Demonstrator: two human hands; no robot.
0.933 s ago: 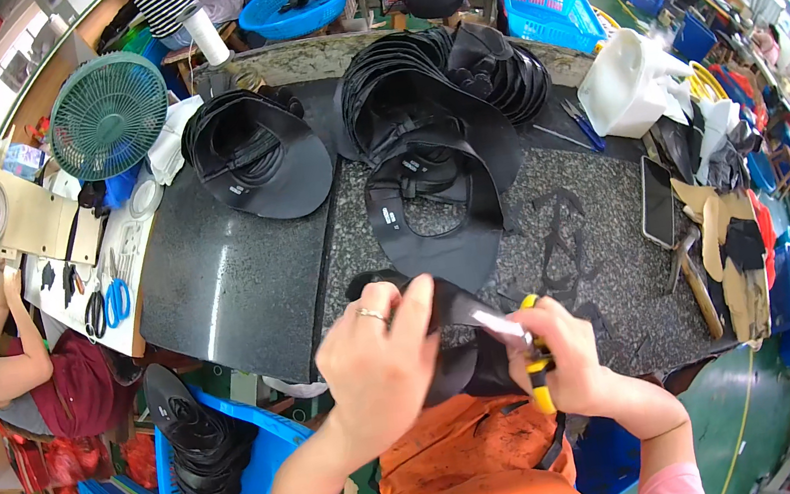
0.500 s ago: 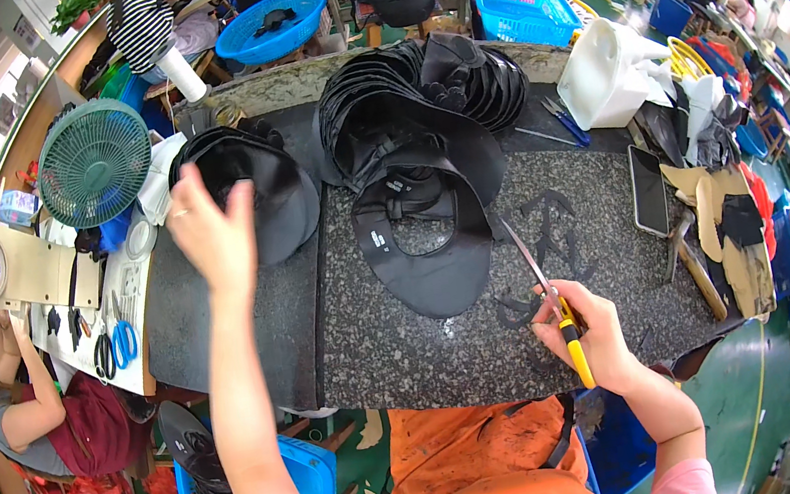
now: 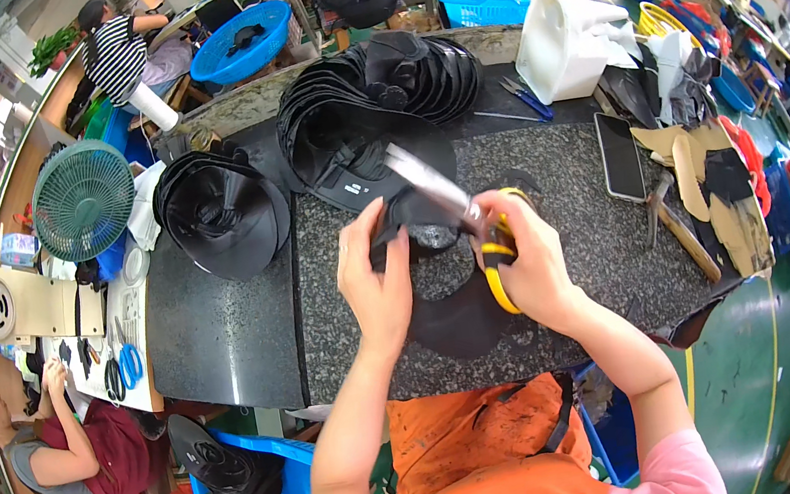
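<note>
Over the near middle of the dark speckled surface [image 3: 593, 290], the left hand [image 3: 374, 280] has its thumb and fingers pinching the band of a black visor-shaped piece [image 3: 461, 324]; the piece's rounded brim hangs toward the person, and whether that brim touches the surface I cannot tell; the right hand [image 3: 531, 263] has its fingers closed round yellow-handled scissors [image 3: 499, 283], whose blades slant up and leftward across the band, too blurred to show whether they are parted.

Just beyond lies a fanned row of black visors [image 3: 365, 140], with a second black stack [image 3: 225, 220] to the left; a phone [image 3: 618, 155] and a hammer [image 3: 678, 232] lie to the right.

The blades pass near the left fingertips, so a slip of the scissors or a shift in the pinch could, I judge, nick a finger; the band looks thin and pliant, so slack in it might let the edges fold and the blades bite into good material; the tips point toward the fanned row, so an overlong stroke could scratch the nearest visor.
</note>
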